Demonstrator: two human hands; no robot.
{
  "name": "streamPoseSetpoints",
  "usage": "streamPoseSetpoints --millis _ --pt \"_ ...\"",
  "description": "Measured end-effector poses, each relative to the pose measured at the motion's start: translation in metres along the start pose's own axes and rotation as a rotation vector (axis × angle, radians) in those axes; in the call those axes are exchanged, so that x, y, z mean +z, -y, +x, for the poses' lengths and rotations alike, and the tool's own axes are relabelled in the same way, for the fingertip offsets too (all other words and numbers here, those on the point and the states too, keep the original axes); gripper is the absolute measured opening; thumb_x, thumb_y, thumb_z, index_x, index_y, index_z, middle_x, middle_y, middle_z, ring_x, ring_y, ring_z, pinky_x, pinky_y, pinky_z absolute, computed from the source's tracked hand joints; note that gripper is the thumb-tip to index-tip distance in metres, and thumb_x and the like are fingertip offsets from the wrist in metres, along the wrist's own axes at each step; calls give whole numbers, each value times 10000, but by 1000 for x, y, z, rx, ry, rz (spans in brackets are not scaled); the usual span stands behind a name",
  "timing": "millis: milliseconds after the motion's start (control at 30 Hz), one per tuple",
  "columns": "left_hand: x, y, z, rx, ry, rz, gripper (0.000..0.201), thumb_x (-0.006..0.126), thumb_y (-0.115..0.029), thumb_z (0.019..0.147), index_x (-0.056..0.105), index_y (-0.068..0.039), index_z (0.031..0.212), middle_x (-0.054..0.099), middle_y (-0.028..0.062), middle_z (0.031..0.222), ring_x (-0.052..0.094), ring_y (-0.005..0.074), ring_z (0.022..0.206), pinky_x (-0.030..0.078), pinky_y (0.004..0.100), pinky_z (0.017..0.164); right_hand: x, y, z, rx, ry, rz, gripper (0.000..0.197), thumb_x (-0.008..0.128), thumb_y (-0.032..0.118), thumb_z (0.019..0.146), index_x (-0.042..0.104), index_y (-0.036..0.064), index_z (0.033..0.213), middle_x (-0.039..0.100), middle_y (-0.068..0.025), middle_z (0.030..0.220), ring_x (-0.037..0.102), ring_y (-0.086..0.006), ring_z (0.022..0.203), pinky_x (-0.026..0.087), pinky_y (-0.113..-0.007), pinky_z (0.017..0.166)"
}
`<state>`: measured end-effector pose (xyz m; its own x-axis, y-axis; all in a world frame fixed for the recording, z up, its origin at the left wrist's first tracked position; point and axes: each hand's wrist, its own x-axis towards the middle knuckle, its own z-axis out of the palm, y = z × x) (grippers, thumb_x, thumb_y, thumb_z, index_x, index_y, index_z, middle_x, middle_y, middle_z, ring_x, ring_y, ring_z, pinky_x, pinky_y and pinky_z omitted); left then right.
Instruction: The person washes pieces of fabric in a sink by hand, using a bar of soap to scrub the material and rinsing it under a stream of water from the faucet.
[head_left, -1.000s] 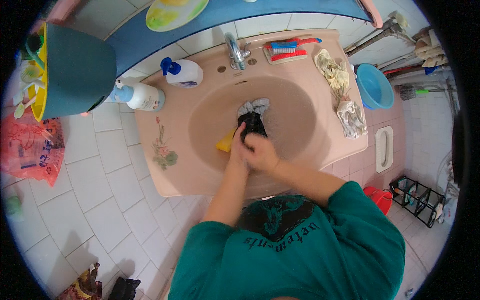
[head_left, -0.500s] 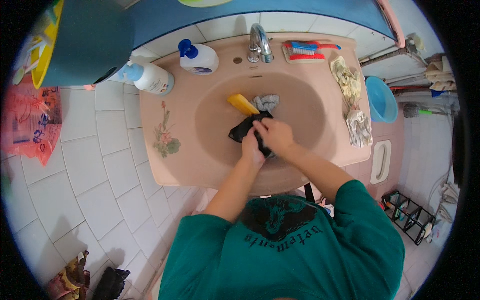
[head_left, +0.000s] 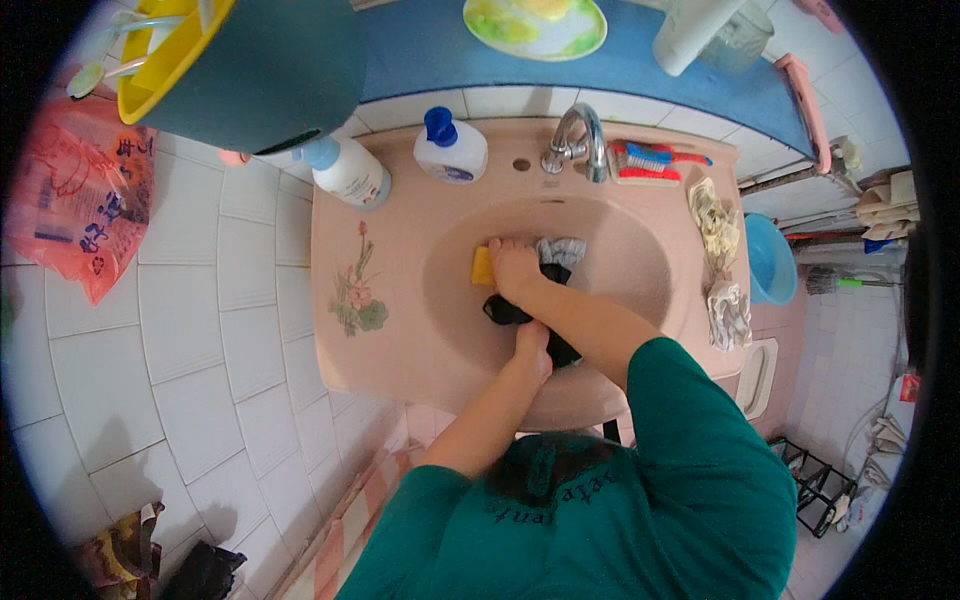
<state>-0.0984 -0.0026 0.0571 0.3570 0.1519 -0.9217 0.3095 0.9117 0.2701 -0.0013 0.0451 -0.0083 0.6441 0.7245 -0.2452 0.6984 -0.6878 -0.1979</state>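
Note:
In the pink washbasin [head_left: 450, 340], my right hand [head_left: 515, 270] reaches across to the left and closes over the right end of a yellow bar of soap [head_left: 482, 266]. My left hand [head_left: 535, 350], lower down, grips a black cloth [head_left: 563, 348] that lies crumpled in the bowl, partly under my right forearm. Its exact kind of garment cannot be made out. A bunched grey cloth [head_left: 562, 250] rests just beyond the black one, to the right of my right hand. My left fingertips are partly hidden by the cloth.
Behind the bowl rises a chrome tap [head_left: 580, 145]. Two pump bottles, a white one [head_left: 450, 150] and a blue-topped one [head_left: 345, 172], stand at back left. Brushes [head_left: 650, 160] lie back right, above crumpled pale gloves [head_left: 715, 225]. A blue basin [head_left: 770, 260] sits beyond the right edge.
My right hand has left the black cloth and moved left onto the soap. My left hand stays on the cloth. The view has shifted, showing more of the shelf.

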Motion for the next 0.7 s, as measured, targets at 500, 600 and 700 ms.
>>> streamPoseSetpoints --millis 500,600,700 --pt "-12 1 26 57 99 -11 304 535 -233 925 565 -49 1165 615 96 1157 585 219 1047 452 355 918 -211 17 -73 -228 167 241 707 752 191 608 424 6 1208 578 -221 1064 584 -388 964 485 -442 821" --pt "-10 -9 37 -101 82 11 325 570 -262 900 570 -61 1155 630 117 1128 613 262 1007 471 411 910 -323 30 -103 -110 219 237 739 736 183 603 411 -8 1238 582 -240 1059 582 -394 978 488 -434 824" --pt "-1 -22 23 -262 97 -10 355 629 -292 856 584 -80 1137 646 130 1093 635 303 957 483 466 891 -381 18 -94 -347 -381 213 713 701 128 577 440 3 1229 581 -223 1030 572 -396 948 482 -419 826"
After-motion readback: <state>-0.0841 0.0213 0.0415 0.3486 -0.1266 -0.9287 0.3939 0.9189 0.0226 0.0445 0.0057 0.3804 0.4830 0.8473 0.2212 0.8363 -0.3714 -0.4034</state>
